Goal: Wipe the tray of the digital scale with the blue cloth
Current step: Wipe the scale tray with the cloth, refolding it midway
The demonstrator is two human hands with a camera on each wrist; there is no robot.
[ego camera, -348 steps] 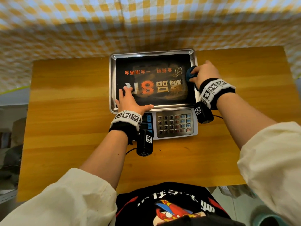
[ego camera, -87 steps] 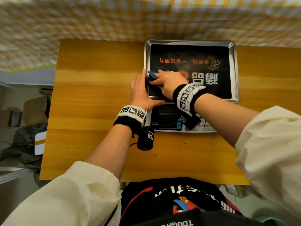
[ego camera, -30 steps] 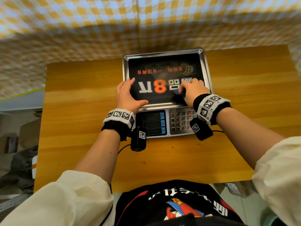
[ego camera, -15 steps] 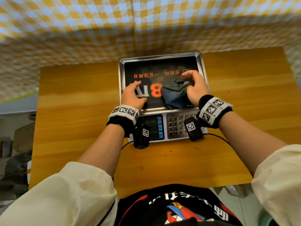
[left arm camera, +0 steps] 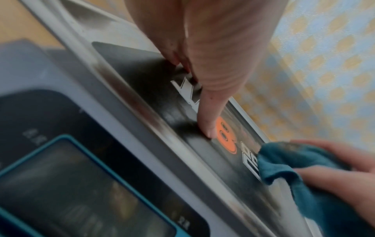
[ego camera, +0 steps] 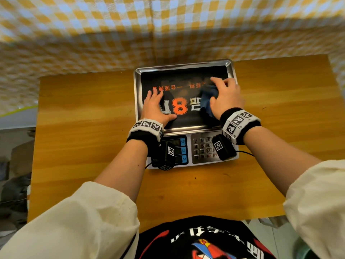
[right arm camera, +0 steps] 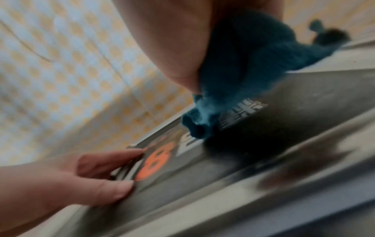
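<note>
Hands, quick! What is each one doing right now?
Left hand: open, fingers flat, pressing on the tray of the scale.
Right hand: closed round the blue cloth, holding it against the tray.

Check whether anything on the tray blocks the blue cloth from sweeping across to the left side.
Only the left hand, resting flat on the tray's left part beside the orange 8. The right hand holds the blue cloth on the right; nothing else lies between.

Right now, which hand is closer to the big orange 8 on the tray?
Left. The left hand rests flat on the tray, its thumb beside the orange 8; the right hand grips the blue cloth farther right.
</note>
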